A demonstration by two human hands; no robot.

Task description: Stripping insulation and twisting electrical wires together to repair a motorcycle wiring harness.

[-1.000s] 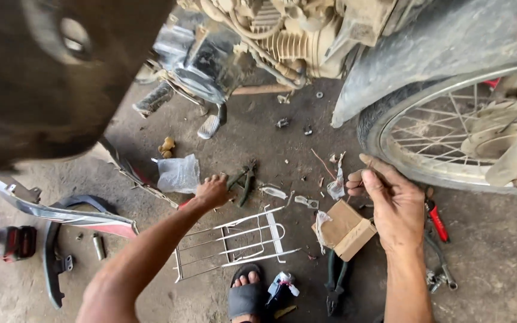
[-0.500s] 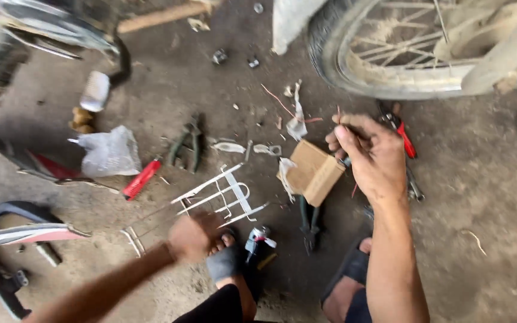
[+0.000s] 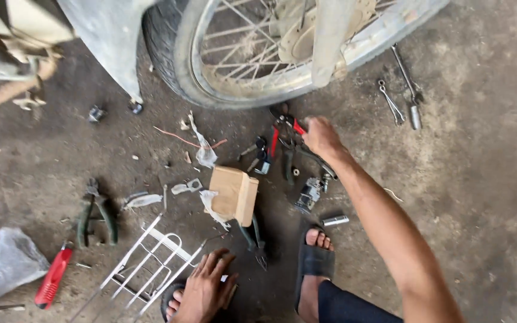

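Fingers of the right hand (image 3: 320, 136) are curled down over a pile of hand tools on the concrete floor (image 3: 480, 197), resting on the dark handle of a tool beside the red-handled pliers (image 3: 286, 127); whether they have closed on anything cannot be told, since the knuckles hide the tips. Half a second ago this hand hovered next to the cardboard box with something thin pinched in it; now it has reached out toward 12 o'clock, close under the motorcycle wheel (image 3: 252, 66). The left hand (image 3: 206, 287) was gripping the white wire rack (image 3: 145, 266) before; now it lies flat with fingers spread and holding nothing, at the rack's 3 o'clock end, just beside the left foot. The view has also swung, so the wheel fills the top of the frame. The red-handled pliers lie with their long axis running roughly from 11 o'clock to 5 o'clock, red grips toward the hand. The cardboard box (image 3: 234, 194) sits at 7 o'clock from the right hand, near but apart, with green-handled pliers (image 3: 254, 236) poking out below it toward 6 o'clock. A sandalled right foot (image 3: 313, 263) stands under the right forearm, a small metal socket (image 3: 335, 221) just above it. Two wrenches (image 3: 402, 90) lie at 2 o'clock, well apart. A red utility knife (image 3: 53, 276) and a clear plastic bag (image 3: 1, 263) lie far off at 8 o'clock.
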